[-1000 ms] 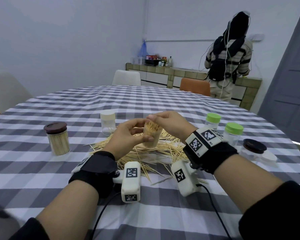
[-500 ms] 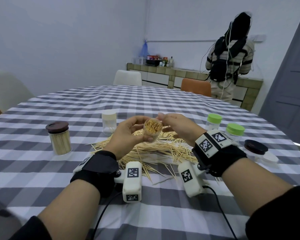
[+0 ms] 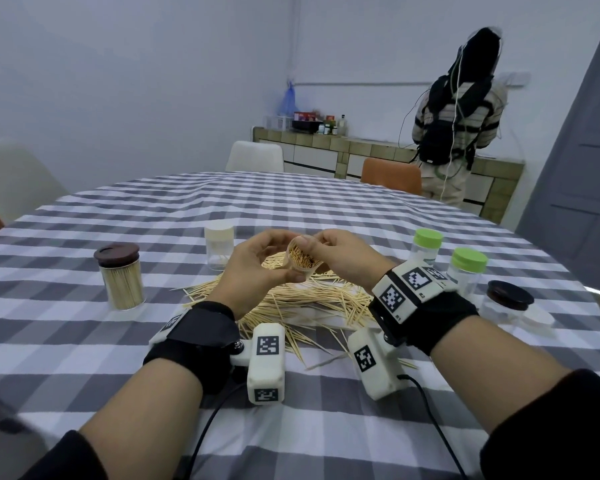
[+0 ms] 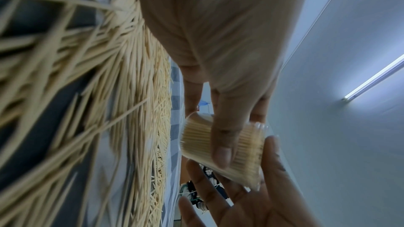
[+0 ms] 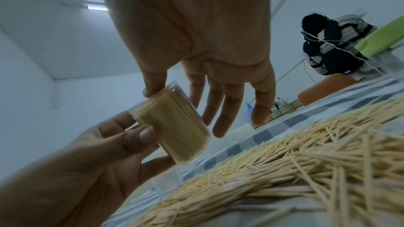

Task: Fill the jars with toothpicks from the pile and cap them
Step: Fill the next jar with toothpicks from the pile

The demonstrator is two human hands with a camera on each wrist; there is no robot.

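My left hand (image 3: pixel 262 268) grips a clear, uncapped jar (image 3: pixel 302 260) packed with toothpicks, lifted above the pile and tipped so its mouth faces me. In the left wrist view my left thumb (image 4: pixel 220 144) lies across the jar (image 4: pixel 247 153). My right hand (image 3: pixel 340 252) is just right of the jar with its fingers (image 5: pixel 227 110) straight and spread; its thumb (image 5: pixel 153 87) touches the jar's rim (image 5: pixel 172 123). The loose toothpick pile (image 3: pixel 312 301) lies on the checked tablecloth under both hands.
A brown-lidded jar full of toothpicks (image 3: pixel 120 282) stands at the left, a cream-lidded jar (image 3: pixel 219 249) behind the pile. Two green-capped jars (image 3: pixel 426 245) (image 3: pixel 466 271) and a brown-lidded jar (image 3: pixel 508 299) stand at the right. A person (image 3: pixel 454 126) stands at the far counter.
The jar went from upright to tipped with its mouth toward me. My right hand lifted off its top, drew aside, and now has its thumb at the rim.
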